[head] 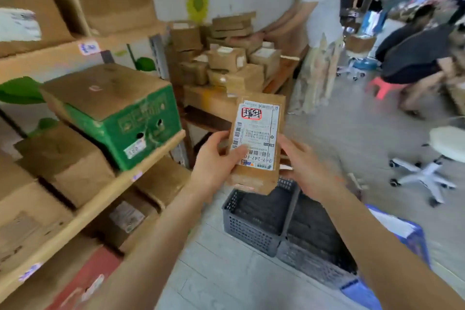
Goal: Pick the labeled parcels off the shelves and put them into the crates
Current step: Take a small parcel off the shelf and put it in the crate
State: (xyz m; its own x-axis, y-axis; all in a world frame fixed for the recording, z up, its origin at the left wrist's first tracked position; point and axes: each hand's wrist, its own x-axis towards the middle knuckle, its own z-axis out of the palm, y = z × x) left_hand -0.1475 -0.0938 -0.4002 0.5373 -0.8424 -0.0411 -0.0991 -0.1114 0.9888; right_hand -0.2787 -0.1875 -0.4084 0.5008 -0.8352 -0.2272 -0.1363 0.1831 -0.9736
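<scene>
A flat brown parcel (259, 143) with a white shipping label and a red stamp is held upright in front of me, above the crates. My left hand (214, 161) grips its lower left edge, thumb over the label. My right hand (300, 161) holds its right side from behind. Two dark grey slatted crates (251, 224) stand side by side on the floor just below the parcel; their insides look dark. Wooden shelves (105, 199) on my left carry several cardboard boxes, among them a green-sided box (130, 121).
A table (214, 100) stacked with several brown parcels stands ahead, with a person in a white top beside it. Other people crouch at the right near a pink stool (382, 88). A white swivel chair (437, 158) and a blue bin (402, 239) stand right of the crates.
</scene>
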